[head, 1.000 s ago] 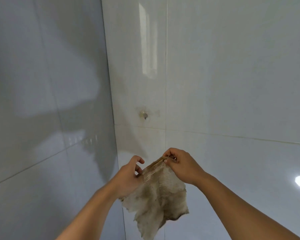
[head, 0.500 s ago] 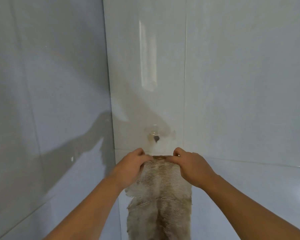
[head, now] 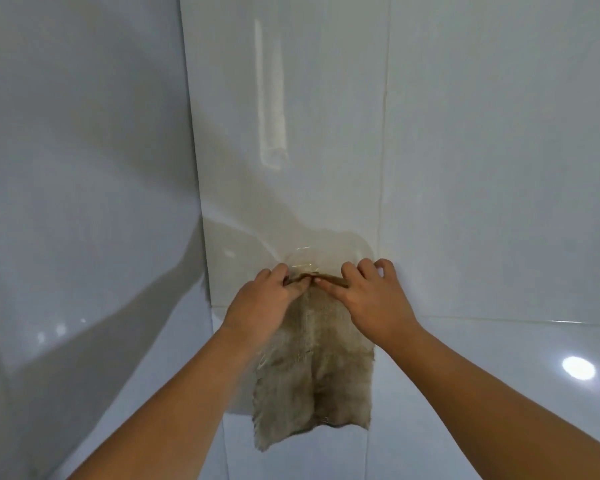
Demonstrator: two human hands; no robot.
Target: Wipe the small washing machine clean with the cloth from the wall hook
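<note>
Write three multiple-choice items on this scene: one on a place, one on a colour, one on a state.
1. Where is the top edge of the cloth?
A. At the wall hook
B. On the floor
C. Over a forearm

2. What colour is the cloth?
A. Bright blue
B. Stained brownish beige
C. Black

3. How is the cloth held?
A. By the left hand alone
B. By neither hand
C. By both, with the right hand

Answers: 1 A, its top edge meets the hook; 2 B, the fabric is dingy beige; 3 C, both hands pinch the top edge.
</note>
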